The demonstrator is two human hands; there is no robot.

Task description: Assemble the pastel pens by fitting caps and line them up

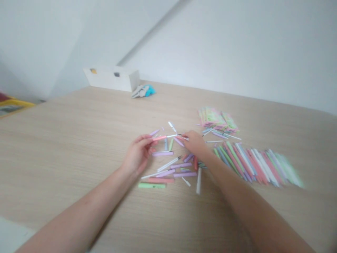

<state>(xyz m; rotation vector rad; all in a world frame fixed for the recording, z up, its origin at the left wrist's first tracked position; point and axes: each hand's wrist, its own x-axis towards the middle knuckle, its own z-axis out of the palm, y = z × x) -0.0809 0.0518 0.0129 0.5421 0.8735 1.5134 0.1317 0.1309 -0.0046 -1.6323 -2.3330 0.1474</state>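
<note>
My left hand pinches a pink pen barrel between its fingertips. My right hand holds the far end of a thin white pen refill, whose near end meets the pink barrel. Just below both hands lies a loose scatter of pastel pen parts in lilac, green, coral and white. A lilac barrel rests under my left fingertips without clear contact. To the right of my right hand, a blurred fanned row of pastel pens lies flat.
A stack of pink and green packaged pens sits beyond my right hand on the light wood-grain table. At the back stand a white box and a crumpled grey and blue cloth, before a white wall.
</note>
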